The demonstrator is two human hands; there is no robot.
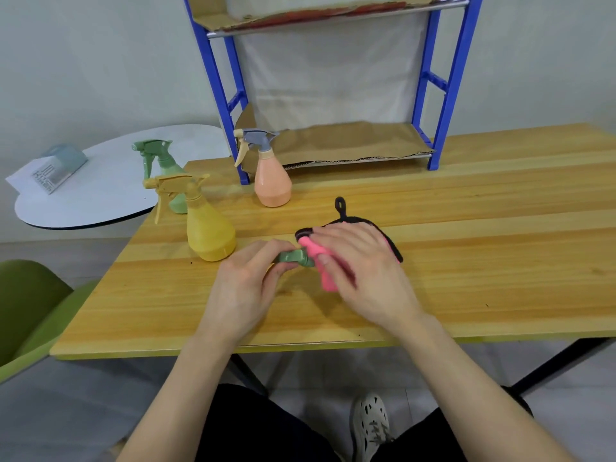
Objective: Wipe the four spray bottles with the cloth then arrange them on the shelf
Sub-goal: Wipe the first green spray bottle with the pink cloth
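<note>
Centrally, just above the near part of the wooden table (466, 261), the held spray bottle (293, 257) lay on its side between both hands, only its green trigger head showing. The left hand (246, 288) had fingers and thumb curled round that head. The right hand (360, 271) was wrapped over the pink, black-edged cloth (321, 261), clamping it around the bottle's body, which was hidden under the fabric; the cloth's black loop stuck out behind the hand. To the left stood the yellow bottle (208, 231) upright on the table, with the green bottle (163, 165) just behind it at the table's far left corner. The peach bottle (271, 185) with a grey head stood further back, just in front of the blue shelf (446, 85), beside its left front leg. Cardboard (350, 141) lined the lower shelf board. Beyond the table's left edge sat a round white table (110, 188) and, nearer, a green chair (30, 295).
</note>
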